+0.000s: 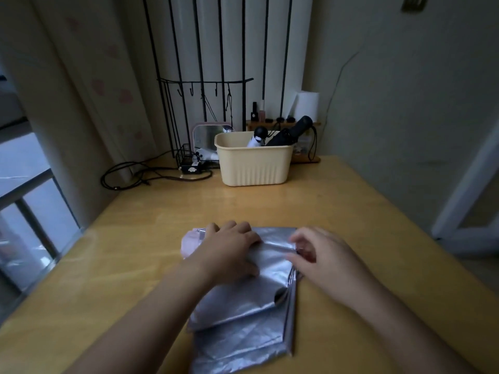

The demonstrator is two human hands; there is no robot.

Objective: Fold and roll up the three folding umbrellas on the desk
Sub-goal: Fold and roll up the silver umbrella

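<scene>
One umbrella (243, 319) sits on the near part of the yellow wooden desk (108, 265), lying crosswise. Its smooth pink handle (190, 242) points left, and the crinkly silver fabric spills toward me in flat creased panels. Left hand (229, 249) is curled over the bundle, gripping it. Ribbed cream plastic tub (253, 166) sits further back. Right hand (318, 263) pinches a fold, thumb against fingertips.
</scene>
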